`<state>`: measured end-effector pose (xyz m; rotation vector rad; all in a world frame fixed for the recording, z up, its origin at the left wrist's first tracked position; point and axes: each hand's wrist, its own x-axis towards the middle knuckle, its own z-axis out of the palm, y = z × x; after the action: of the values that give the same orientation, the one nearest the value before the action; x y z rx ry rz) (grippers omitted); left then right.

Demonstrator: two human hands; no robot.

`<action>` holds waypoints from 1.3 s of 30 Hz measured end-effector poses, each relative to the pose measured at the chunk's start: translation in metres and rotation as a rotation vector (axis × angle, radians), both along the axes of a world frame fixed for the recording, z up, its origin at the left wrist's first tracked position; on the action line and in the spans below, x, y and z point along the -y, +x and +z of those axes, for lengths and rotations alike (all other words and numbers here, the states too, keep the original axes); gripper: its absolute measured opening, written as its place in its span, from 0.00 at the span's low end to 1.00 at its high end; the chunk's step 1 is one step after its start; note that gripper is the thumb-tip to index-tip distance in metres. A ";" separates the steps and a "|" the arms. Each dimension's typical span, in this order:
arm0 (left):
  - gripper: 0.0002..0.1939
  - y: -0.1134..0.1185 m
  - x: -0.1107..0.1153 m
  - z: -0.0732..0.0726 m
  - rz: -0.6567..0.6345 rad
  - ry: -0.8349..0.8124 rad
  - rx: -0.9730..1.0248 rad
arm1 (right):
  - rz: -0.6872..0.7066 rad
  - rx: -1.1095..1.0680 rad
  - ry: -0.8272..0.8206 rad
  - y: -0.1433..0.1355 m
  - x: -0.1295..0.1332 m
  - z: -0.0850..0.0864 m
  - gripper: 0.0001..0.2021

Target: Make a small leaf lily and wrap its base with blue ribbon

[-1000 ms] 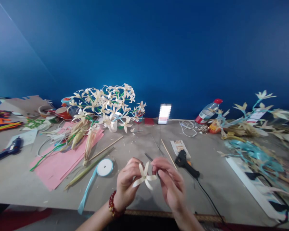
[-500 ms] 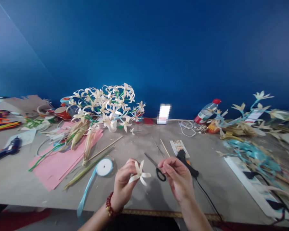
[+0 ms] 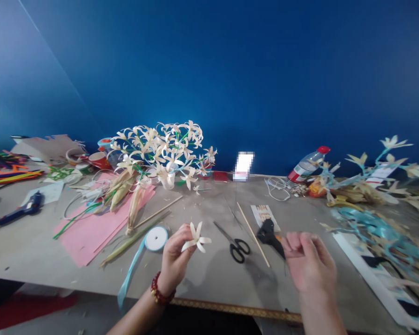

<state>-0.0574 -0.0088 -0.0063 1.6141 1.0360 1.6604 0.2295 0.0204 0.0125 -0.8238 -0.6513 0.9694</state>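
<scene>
Between its fingertips my left hand holds a cream flower with narrow petals, facing up; its stem is hidden by the fingers. My right hand is raised beside the black glue gun, fingers curled together; whatever they may hold is too small to make out. Black-handled scissors lie on the grey table between the hands, with a thin wooden stick to their right. A roll of light blue ribbon rests left of my left hand, its loose end trailing toward the table edge.
A bunch of cream flowers stands at the back. Pink paper and dried husks are on the left, near a blue glue gun. On the right are a bottle, blue-stemmed flowers and a white power strip.
My right hand has moved right, away from the flower and scissors, uncovering the scissors' handles and the wooden stick. My left hand still holds the flower. The view has shifted slightly.
</scene>
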 end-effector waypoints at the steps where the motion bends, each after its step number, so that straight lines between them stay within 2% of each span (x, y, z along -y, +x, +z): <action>1: 0.09 -0.001 0.000 -0.001 0.010 -0.010 0.001 | -0.008 -0.015 -0.006 0.001 0.000 -0.002 0.19; 8: 0.07 -0.002 -0.001 -0.005 0.019 -0.046 0.016 | 0.040 0.019 -0.152 -0.011 0.003 -0.018 0.14; 14: 0.06 -0.002 -0.001 -0.017 -0.009 -0.090 0.065 | 0.202 0.028 -0.249 -0.031 0.007 -0.021 0.15; 17: 0.05 -0.002 -0.002 -0.018 -0.016 -0.101 0.072 | 0.238 0.028 -0.278 -0.034 0.009 -0.023 0.15; 21: 0.05 0.002 -0.003 -0.015 -0.029 -0.115 0.077 | 0.232 0.092 -0.277 -0.035 0.008 -0.025 0.14; 27: 0.08 0.009 -0.002 -0.003 -0.077 -0.141 0.076 | 0.225 0.142 -0.157 -0.041 0.008 -0.021 0.14; 31: 0.11 0.012 -0.002 0.007 -0.064 -0.097 0.036 | 0.231 0.144 -0.110 -0.042 0.010 -0.020 0.20; 34: 0.12 0.012 -0.003 0.012 -0.048 -0.044 0.018 | 0.179 0.170 -0.106 -0.040 0.011 -0.021 0.25; 36: 0.13 0.012 -0.003 0.013 -0.042 -0.028 -0.002 | 0.153 0.212 -0.107 -0.038 0.012 -0.021 0.22; 39: 0.13 0.012 -0.003 0.013 -0.042 -0.012 -0.033 | 0.198 0.297 -0.144 -0.034 0.012 -0.017 0.14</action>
<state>-0.0458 -0.0054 0.0063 1.6496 1.0194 1.6026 0.1956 0.0089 -0.0048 -1.0571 -0.9405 1.0918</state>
